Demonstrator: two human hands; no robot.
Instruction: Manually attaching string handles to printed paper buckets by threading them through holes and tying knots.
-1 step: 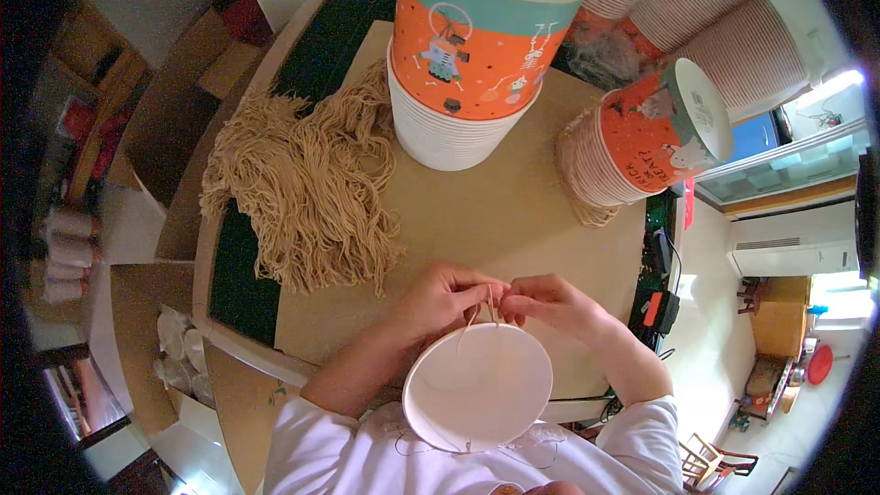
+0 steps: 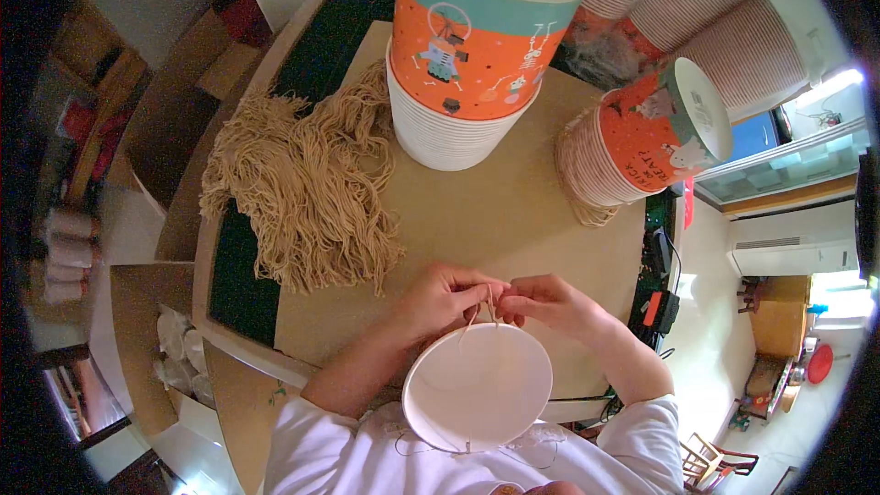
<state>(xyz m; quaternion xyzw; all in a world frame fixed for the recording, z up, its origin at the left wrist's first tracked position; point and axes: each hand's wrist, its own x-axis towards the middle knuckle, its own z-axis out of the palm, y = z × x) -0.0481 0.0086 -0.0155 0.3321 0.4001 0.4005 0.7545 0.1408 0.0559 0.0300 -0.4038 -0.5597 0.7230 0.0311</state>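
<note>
A white paper bucket (image 2: 478, 387) rests against the front of my shirt, its open mouth facing up toward me. Thin tan cord (image 2: 496, 308) runs up in two strands from the bucket's far rim. My left hand (image 2: 451, 295) pinches the cord between thumb and fingers. Close beside it, almost touching, my right hand (image 2: 543, 301) is closed on the cord too. The very ends of the cord are hidden by my fingertips. To the left on the table lies a heap of tan cords (image 2: 302, 183), loosely tangled.
Beyond my hands stands a tall upside-down stack of orange and teal buckets (image 2: 477, 55). A second stack of buckets (image 2: 646, 133) sits at the right, cords around its base. More bucket stacks (image 2: 692, 9) fill the back right. A brown board (image 2: 458, 220) covers the tabletop.
</note>
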